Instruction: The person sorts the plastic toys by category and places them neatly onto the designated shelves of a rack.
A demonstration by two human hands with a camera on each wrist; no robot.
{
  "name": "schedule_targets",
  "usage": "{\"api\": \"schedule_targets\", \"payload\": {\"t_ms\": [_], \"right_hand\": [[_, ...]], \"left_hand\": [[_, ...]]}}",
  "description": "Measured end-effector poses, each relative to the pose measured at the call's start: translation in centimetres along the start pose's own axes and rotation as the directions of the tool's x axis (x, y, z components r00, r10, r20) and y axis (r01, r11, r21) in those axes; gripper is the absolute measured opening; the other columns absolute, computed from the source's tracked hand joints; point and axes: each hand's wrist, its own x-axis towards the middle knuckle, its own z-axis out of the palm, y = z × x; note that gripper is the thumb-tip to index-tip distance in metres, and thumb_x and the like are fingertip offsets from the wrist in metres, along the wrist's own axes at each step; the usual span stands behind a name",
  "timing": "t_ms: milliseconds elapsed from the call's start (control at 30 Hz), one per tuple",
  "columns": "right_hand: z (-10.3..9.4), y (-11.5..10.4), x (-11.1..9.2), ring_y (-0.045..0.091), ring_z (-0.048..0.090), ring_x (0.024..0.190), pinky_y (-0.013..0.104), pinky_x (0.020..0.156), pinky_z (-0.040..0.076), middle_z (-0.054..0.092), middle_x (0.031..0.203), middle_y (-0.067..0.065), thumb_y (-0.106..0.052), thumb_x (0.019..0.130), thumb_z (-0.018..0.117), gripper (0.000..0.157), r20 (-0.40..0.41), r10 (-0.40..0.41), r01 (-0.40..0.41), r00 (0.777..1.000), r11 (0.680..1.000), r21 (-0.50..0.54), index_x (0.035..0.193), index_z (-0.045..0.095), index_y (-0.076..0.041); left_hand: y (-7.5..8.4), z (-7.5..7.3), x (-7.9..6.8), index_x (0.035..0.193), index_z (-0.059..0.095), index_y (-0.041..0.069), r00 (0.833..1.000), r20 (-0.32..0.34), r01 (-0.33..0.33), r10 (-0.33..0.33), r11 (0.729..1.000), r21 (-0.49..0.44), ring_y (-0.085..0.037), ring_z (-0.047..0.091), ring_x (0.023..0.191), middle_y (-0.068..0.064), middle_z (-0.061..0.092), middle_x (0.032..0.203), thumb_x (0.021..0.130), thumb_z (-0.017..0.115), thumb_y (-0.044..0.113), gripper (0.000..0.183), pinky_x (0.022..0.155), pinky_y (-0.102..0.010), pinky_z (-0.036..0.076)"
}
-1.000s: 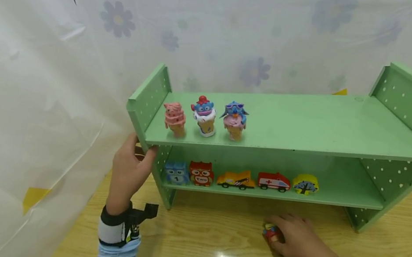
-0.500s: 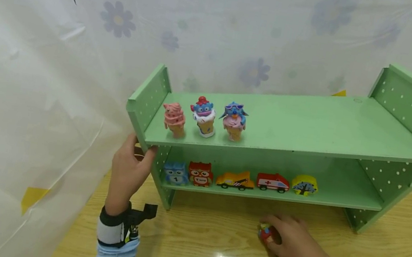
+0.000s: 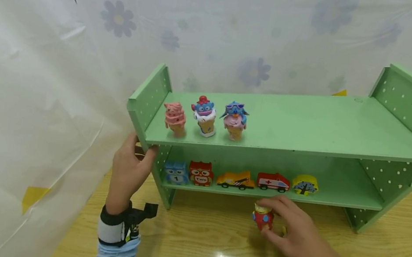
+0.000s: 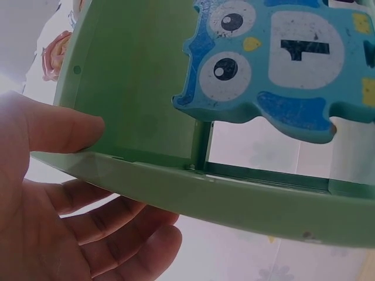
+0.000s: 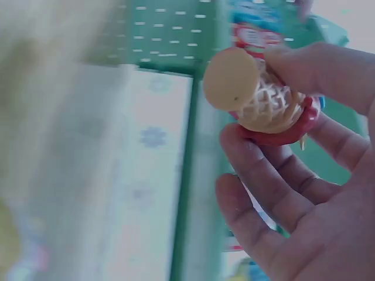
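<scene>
My right hand (image 3: pixel 303 238) pinches a small ice-cream-cone figurine (image 3: pixel 263 219) with a red body and a yellowish top, just in front of the lower shelf. In the right wrist view its waffle cone (image 5: pixel 269 105) and flat round base point toward the camera, between thumb and fingers. My left hand (image 3: pixel 129 175) grips the left side panel of the green shelf unit (image 3: pixel 318 123), thumb inside and fingers outside. Close by on the lower shelf is a blue owl block (image 4: pixel 293 58) marked 1. Three cone figurines stand on the upper shelf: pink (image 3: pixel 175 118), blue-faced (image 3: pixel 205 117), blue-and-pink (image 3: pixel 234 121).
The lower shelf also bears a red owl block (image 3: pixel 201 174), a yellow tow truck (image 3: pixel 236 180), an ambulance (image 3: pixel 273 181) and a yellow tree block (image 3: pixel 305 185). The unit stands on a wooden table (image 3: pixel 193 242), before a flowered plastic sheet (image 3: pixel 80 61).
My right hand has lifted the cone figurine from the table toward the lower shelf, tipping it more upright. My left hand stays on the side panel.
</scene>
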Motion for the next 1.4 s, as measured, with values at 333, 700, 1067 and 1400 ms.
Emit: {"api": "schedule_targets", "payload": {"t_ms": [333, 700, 1067, 1400], "right_hand": [[-4.2, -2.8, 3.4, 0.005, 0.054, 0.097, 0.014, 0.076, 0.05, 0.057, 0.117, -0.001, -0.006, 0.066, 0.083, 0.066, -0.072, -0.093, 0.092, 0.993, 0.996, -0.019, 0.126, 0.057, -0.014], [-6.4, -4.1, 6.5, 0.007, 0.054, 0.09, 0.015, 0.072, 0.047, 0.058, 0.118, 0.008, 0.004, 0.058, 0.083, 0.072, -0.204, -0.22, 0.213, 0.954, 0.976, -0.054, 0.125, 0.058, -0.008], [-8.6, -4.2, 10.3, 0.015, 0.06, 0.094, 0.026, 0.078, 0.053, 0.062, 0.117, 0.011, 0.006, 0.066, 0.079, 0.068, -0.224, -0.212, 0.197, 0.951, 0.977, -0.087, 0.128, 0.054, -0.005], [-9.4, -4.2, 12.7, 0.023, 0.065, 0.091, 0.038, 0.082, 0.055, 0.062, 0.112, 0.013, 0.005, 0.073, 0.076, 0.058, -0.239, -0.101, 0.093, 0.966, 0.995, -0.043, 0.126, 0.052, -0.001]], "left_hand": [[0.0, 0.0, 0.0, 0.126, 0.055, 0.01, 1.0, 0.0, -0.005, 0.005, 1.0, -0.005, -0.026, 0.066, 0.081, -0.013, 0.066, 0.106, 0.092, 0.06, 0.026, 0.038, 0.066, -0.044, 0.059], [0.2, -0.1, 0.0, 0.127, 0.054, 0.011, 1.0, 0.005, 0.001, -0.001, 1.0, 0.001, -0.025, 0.066, 0.082, -0.012, 0.066, 0.107, 0.091, 0.06, 0.026, 0.039, 0.067, -0.043, 0.059], [0.1, -0.1, 0.1, 0.126, 0.055, 0.009, 1.0, 0.001, -0.008, 0.008, 1.0, -0.004, -0.024, 0.065, 0.082, -0.012, 0.066, 0.106, 0.091, 0.061, 0.023, 0.038, 0.067, -0.043, 0.059], [0.3, -0.2, 0.1, 0.126, 0.055, 0.009, 1.0, 0.005, 0.0, 0.0, 1.0, -0.001, -0.024, 0.065, 0.084, -0.012, 0.066, 0.108, 0.091, 0.061, 0.024, 0.038, 0.067, -0.043, 0.059]]}}
